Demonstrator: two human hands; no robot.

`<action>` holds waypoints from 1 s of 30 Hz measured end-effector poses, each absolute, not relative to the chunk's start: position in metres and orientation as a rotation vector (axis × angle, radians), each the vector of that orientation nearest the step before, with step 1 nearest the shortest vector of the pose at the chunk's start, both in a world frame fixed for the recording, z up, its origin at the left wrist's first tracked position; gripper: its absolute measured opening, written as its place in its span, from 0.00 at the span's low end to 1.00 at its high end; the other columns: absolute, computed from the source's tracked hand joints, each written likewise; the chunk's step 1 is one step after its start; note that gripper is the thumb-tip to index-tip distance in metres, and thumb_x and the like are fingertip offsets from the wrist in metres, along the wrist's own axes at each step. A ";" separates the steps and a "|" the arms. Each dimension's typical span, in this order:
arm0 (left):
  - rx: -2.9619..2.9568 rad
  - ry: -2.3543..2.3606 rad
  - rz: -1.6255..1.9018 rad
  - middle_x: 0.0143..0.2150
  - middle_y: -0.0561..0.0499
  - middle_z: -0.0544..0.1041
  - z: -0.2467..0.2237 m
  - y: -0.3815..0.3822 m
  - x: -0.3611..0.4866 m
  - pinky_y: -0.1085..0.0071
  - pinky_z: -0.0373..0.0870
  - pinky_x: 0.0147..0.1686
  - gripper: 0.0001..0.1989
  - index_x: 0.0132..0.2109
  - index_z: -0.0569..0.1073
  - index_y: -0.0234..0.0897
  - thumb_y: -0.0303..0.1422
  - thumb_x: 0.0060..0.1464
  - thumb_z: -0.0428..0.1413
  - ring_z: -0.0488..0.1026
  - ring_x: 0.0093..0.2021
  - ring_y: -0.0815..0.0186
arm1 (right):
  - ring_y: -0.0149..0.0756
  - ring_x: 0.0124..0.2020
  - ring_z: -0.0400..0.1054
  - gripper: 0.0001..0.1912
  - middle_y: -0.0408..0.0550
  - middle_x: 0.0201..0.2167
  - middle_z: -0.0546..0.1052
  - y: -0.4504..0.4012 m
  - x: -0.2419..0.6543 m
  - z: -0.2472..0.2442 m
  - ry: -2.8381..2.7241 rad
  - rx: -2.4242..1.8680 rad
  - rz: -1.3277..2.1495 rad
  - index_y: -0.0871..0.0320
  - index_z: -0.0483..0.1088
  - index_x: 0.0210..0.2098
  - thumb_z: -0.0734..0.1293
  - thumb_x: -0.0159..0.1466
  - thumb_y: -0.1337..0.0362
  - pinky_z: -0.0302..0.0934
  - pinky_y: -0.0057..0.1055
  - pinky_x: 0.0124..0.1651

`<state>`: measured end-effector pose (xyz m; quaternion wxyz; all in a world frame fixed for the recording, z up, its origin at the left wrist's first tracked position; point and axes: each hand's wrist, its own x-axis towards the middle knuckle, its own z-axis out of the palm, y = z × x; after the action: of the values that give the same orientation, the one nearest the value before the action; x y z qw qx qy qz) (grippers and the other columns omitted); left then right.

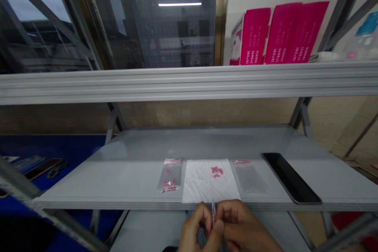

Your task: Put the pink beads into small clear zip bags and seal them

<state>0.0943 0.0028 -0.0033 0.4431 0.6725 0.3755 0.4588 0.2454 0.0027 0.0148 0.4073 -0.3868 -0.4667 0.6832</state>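
Observation:
My left hand (199,228) and my right hand (240,226) meet at the shelf's front edge, fingers closed. Between their fingertips stands a thin, pale and pinkish piece (213,209), seen edge-on; it may be a small plastic bag, but its kind does not show clearly. Just beyond lies a white paper napkin (196,189), with a cluster of small pink beads (217,171) on it. Left of the napkin is a clear zip bag (171,175) holding pink beads. On its right lies another clear zip bag (249,177), flat, with no beads visible inside.
A dark tablet or large phone (291,177) lies on the grey shelf (124,181) to the right. An upper shelf beam (177,84) crosses above, carrying pink boxes (283,33) and a blue-capped bottle (364,37). A blue surface with a phone (44,168) is at left.

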 end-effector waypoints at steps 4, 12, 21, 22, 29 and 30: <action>1.531 0.969 1.078 0.23 0.58 0.56 -0.004 0.004 0.096 0.75 0.58 0.27 0.27 0.26 0.58 0.40 0.58 0.58 0.51 0.57 0.25 0.69 | 0.15 0.11 0.51 0.15 0.34 0.18 0.69 0.004 0.245 0.010 -1.241 -0.968 1.723 0.58 0.66 0.25 0.75 0.54 0.58 0.42 0.17 0.13; 1.459 0.934 0.945 0.24 0.56 0.64 0.015 0.002 0.093 0.74 0.62 0.29 0.26 0.27 0.63 0.39 0.57 0.59 0.50 0.63 0.27 0.67 | 0.16 0.11 0.52 0.17 0.37 0.19 0.73 0.007 0.250 0.006 -1.202 -0.765 1.829 0.60 0.70 0.28 0.77 0.53 0.55 0.43 0.16 0.12; 1.823 1.144 1.039 0.22 0.57 0.63 0.013 -0.001 0.091 0.76 0.56 0.24 0.13 0.26 0.62 0.39 0.33 0.60 0.50 0.62 0.23 0.70 | 0.23 0.14 0.50 0.12 0.34 0.14 0.60 0.001 0.242 0.015 -1.371 -1.078 1.374 0.55 0.59 0.20 0.64 0.57 0.61 0.44 0.22 0.18; 1.872 1.203 1.070 0.22 0.58 0.62 0.010 -0.001 0.090 0.77 0.54 0.23 0.12 0.26 0.62 0.39 0.31 0.58 0.51 0.62 0.23 0.70 | 0.24 0.16 0.51 0.11 0.34 0.15 0.58 0.000 0.241 0.017 -1.401 -1.143 1.218 0.55 0.58 0.19 0.63 0.55 0.63 0.45 0.23 0.20; 2.062 1.226 1.346 0.23 0.58 0.68 0.010 -0.004 0.083 0.76 0.66 0.27 0.11 0.28 0.64 0.40 0.32 0.59 0.55 0.69 0.24 0.69 | 0.26 0.19 0.51 0.07 0.34 0.16 0.55 -0.004 0.242 0.031 -1.461 -1.305 0.963 0.54 0.55 0.18 0.59 0.50 0.68 0.45 0.25 0.22; 2.080 1.157 1.377 0.29 0.55 0.73 0.012 -0.004 0.084 0.73 0.70 0.32 0.08 0.33 0.68 0.40 0.35 0.56 0.60 0.73 0.29 0.66 | 0.27 0.19 0.51 0.07 0.34 0.16 0.55 -0.005 0.242 0.033 -1.481 -1.304 0.977 0.54 0.55 0.18 0.59 0.49 0.68 0.45 0.25 0.23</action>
<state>0.0838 -0.0042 0.0117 0.1948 0.7420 0.4126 0.4912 0.2425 -0.0048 0.0332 0.4525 -0.5281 -0.5998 0.3957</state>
